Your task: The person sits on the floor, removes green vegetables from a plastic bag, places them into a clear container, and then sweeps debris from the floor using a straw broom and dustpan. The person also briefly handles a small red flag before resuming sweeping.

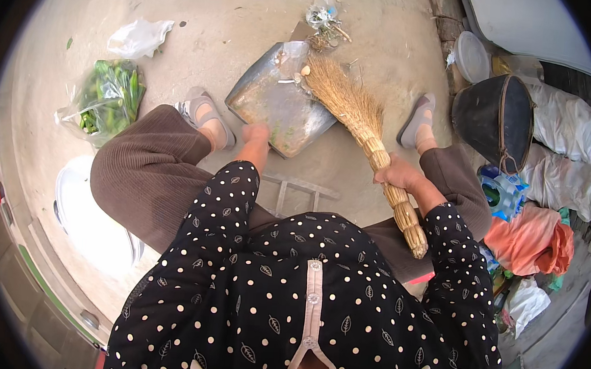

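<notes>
My right hand (pixel 400 171) is wrapped around the bound handle of a straw broom (pixel 374 143). The broom slants up and to the left, its bristles touching the right side of a worn metal dustpan (pixel 290 103). My left hand (pixel 256 132) is closed at the dustpan's near left edge; the fingers' exact hold is partly hidden. Pale shell-like scraps (pixel 304 73) lie by the bristle tips, and green bits are on the pan's near part. Past the pan's far edge sits a heap of litter (pixel 327 34) with crumpled clear plastic and dry plant stalks.
On the left are a clear bag of green vegetables (pixel 110 97), a white plastic bag (pixel 139 38) and a bright round basin (pixel 90 217). Along the right stand a black bucket (pixel 492 118), white sacks (pixel 565 122), plastic bottles (pixel 503 192) and a red bag (pixel 528 239). My feet flank the dustpan.
</notes>
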`<move>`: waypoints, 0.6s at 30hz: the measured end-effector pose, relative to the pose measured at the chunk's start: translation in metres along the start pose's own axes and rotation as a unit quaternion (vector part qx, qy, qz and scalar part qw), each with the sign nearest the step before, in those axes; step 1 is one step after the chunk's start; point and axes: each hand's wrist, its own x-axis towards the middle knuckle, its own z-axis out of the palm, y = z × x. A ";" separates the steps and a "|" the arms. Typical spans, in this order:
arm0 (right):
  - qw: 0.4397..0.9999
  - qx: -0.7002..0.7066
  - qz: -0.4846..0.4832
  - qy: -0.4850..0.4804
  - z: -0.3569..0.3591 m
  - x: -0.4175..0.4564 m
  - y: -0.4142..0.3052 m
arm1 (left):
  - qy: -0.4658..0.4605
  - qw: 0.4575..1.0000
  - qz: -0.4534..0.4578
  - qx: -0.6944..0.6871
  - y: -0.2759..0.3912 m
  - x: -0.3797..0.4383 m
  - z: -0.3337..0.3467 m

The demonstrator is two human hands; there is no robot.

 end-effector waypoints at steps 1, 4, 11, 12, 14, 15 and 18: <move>1.000 -0.020 0.002 0.004 0.000 -0.016 -0.005 | -0.008 0.997 0.033 0.065 0.002 -0.005 -0.009; 0.998 -0.058 -0.002 -0.009 -0.008 -0.045 0.001 | -0.035 0.978 0.100 0.182 -0.001 -0.009 -0.028; 0.998 -0.017 -0.018 0.061 -0.061 -0.077 -0.011 | 0.056 0.713 -0.233 -0.659 0.006 -0.027 -0.033; 0.992 -0.017 -0.036 0.120 -0.073 -0.059 0.000 | 0.072 0.700 -0.229 -0.672 0.008 -0.028 -0.035; 0.985 0.021 -0.065 0.158 -0.104 -0.020 -0.013 | 0.090 0.713 -0.241 -0.652 0.003 -0.020 -0.024; 0.979 0.071 -0.075 0.175 -0.121 0.010 -0.013 | 0.098 0.721 -0.244 -0.642 0.002 -0.015 -0.020; 0.966 0.044 -0.077 0.243 -0.163 0.069 -0.066 | 0.100 0.735 -0.238 -0.627 -0.002 -0.015 -0.019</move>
